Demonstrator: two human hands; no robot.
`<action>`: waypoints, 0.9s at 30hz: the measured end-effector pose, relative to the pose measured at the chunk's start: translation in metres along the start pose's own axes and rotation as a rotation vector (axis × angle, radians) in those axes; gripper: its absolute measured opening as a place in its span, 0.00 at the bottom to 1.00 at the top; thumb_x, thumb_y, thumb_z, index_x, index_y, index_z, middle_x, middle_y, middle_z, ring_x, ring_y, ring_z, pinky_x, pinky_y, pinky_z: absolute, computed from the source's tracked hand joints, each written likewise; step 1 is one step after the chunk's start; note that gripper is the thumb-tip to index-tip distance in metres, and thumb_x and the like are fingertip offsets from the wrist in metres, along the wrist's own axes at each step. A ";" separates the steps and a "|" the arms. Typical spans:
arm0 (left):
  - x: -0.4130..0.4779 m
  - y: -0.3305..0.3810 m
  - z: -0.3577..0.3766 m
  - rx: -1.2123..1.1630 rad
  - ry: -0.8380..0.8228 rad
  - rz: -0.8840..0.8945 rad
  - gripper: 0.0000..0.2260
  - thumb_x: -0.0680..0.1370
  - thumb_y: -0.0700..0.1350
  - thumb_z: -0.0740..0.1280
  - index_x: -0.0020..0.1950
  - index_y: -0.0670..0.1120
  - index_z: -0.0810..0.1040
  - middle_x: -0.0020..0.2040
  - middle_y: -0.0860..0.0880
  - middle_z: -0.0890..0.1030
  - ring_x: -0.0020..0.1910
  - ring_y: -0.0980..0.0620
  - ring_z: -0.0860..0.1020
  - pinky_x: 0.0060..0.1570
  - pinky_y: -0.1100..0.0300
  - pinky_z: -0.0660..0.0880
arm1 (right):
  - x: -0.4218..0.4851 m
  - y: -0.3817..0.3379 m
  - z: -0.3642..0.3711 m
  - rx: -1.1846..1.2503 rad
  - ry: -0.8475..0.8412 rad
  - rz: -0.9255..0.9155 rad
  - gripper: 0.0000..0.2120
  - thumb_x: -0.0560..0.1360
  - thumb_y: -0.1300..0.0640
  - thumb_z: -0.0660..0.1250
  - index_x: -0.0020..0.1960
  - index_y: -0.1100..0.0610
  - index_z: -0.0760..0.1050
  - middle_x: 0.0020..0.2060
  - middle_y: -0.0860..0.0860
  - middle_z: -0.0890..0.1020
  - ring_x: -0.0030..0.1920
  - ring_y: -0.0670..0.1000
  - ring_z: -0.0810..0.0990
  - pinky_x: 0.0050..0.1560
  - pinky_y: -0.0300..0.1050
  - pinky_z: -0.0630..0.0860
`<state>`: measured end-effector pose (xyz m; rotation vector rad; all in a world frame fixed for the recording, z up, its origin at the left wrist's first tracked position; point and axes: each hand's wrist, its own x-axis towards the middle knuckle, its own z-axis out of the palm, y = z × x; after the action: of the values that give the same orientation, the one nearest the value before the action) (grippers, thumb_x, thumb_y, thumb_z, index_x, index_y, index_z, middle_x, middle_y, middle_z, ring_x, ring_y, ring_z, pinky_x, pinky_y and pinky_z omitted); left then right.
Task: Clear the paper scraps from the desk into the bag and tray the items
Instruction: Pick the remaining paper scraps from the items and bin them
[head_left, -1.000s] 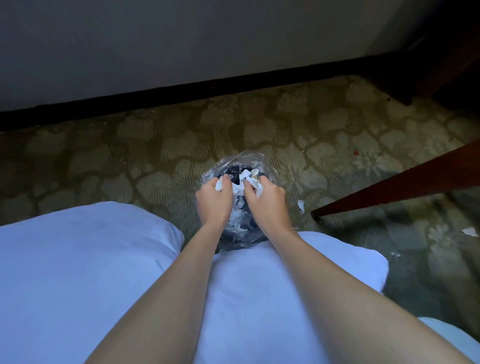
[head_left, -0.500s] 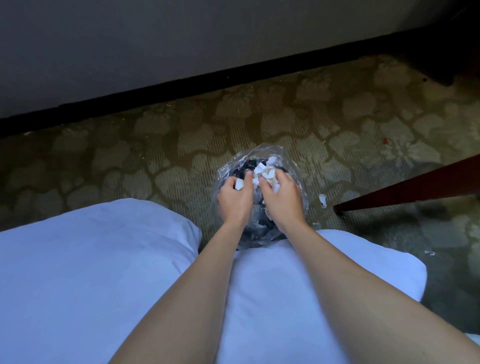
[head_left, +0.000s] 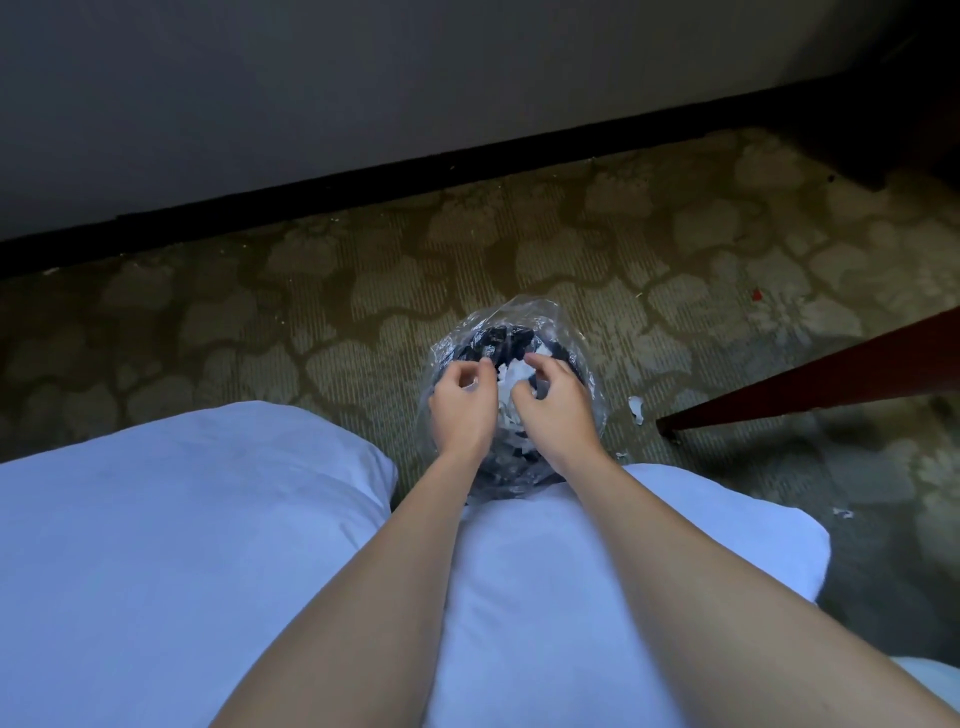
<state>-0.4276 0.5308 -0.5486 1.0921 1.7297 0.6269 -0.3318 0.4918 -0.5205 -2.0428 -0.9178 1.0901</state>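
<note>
A: Entry, head view. Where is the bag?

B: The clear plastic bag (head_left: 524, 318) sits on the patterned carpet (head_left: 260, 332), just beyond the person's knees, which are covered in white cloth (head_left: 182, 519). Its mouth faces up. Inside is a heap of paper scraps (head_left: 511, 375), white mixed with dark.

A: Hands?

B: The left hand (head_left: 461, 410) and right hand (head_left: 560, 413) are both over the bag mouth, side by side, with a narrow gap between them. The fingers of each are curled, tips down toward the heap. Whether either hand grips paper or bag film, I cannot tell (the curled fingers hide the contact).

A: Strays on the floor?

B: One loose white scrap (head_left: 635, 409) lies on the carpet just right of the bag, not touching it. A smaller scrap (head_left: 842, 513) lies farther right. A reddish-brown wooden bar (head_left: 831, 376) slants in from the right edge, its lower end near the loose white scrap. A black skirting board (head_left: 363, 176) runs below the grey wall (head_left: 363, 78).
</note>
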 end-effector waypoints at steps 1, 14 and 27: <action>0.000 0.000 0.000 -0.003 0.000 -0.001 0.09 0.79 0.55 0.64 0.49 0.51 0.80 0.43 0.57 0.81 0.43 0.58 0.78 0.38 0.61 0.70 | -0.001 0.000 -0.002 -0.011 0.002 0.003 0.20 0.78 0.56 0.62 0.70 0.53 0.71 0.68 0.46 0.72 0.63 0.47 0.74 0.61 0.51 0.74; -0.014 0.007 -0.010 0.013 -0.055 0.068 0.07 0.77 0.55 0.64 0.49 0.57 0.80 0.45 0.58 0.82 0.47 0.54 0.80 0.49 0.53 0.79 | -0.024 0.003 -0.034 -0.204 0.026 0.003 0.18 0.78 0.57 0.58 0.67 0.49 0.72 0.66 0.45 0.74 0.52 0.55 0.80 0.52 0.55 0.79; -0.060 0.047 -0.032 0.324 -0.252 0.335 0.15 0.79 0.50 0.62 0.65 0.51 0.77 0.53 0.57 0.81 0.35 0.66 0.72 0.41 0.62 0.73 | -0.071 -0.021 -0.103 -0.291 0.041 -0.154 0.19 0.77 0.60 0.58 0.67 0.53 0.73 0.64 0.47 0.75 0.67 0.49 0.65 0.68 0.49 0.65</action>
<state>-0.4300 0.5019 -0.4716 1.6376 1.4706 0.3933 -0.2773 0.4249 -0.4276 -2.1724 -1.2503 0.8696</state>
